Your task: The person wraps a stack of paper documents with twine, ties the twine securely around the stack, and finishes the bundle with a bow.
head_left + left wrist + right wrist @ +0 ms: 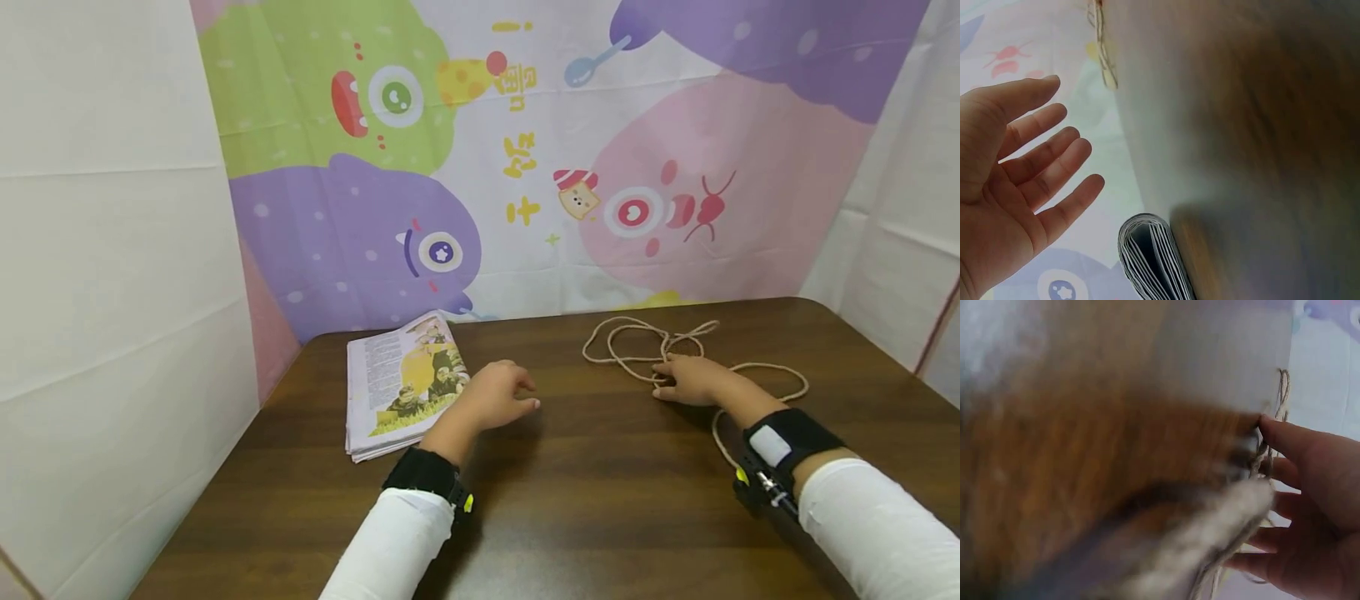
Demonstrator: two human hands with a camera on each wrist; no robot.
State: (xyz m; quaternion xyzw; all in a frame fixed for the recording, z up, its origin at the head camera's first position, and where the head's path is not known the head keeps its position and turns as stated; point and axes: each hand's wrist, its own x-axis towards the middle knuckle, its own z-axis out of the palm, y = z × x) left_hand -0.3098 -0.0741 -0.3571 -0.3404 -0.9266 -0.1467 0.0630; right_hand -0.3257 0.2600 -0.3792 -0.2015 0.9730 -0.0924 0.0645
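Note:
A loosely looped tan rope [637,360] lies toward the back right of the table. My right hand [693,379] is right at its loops, thumb and forefinger apart, fingertips close to the tabletop. In the right wrist view the strands of rope [1259,456] run past the thumb and the extended fingers, and a blurred length crosses close to the camera. My left hand [495,396] hovers over the table beside a folded stack of newspapers [408,383]. Its fingers [1054,147] are relaxed and spread, holding nothing. The left wrist view shows the newspapers' folded edge [1154,250].
The brown wooden table [585,500] has rounded back corners. Behind it hangs a cloth backdrop [540,275] printed with cartoon monsters. White cloth [112,250] covers the left side. A rope loop [795,383] extends behind and under the right forearm.

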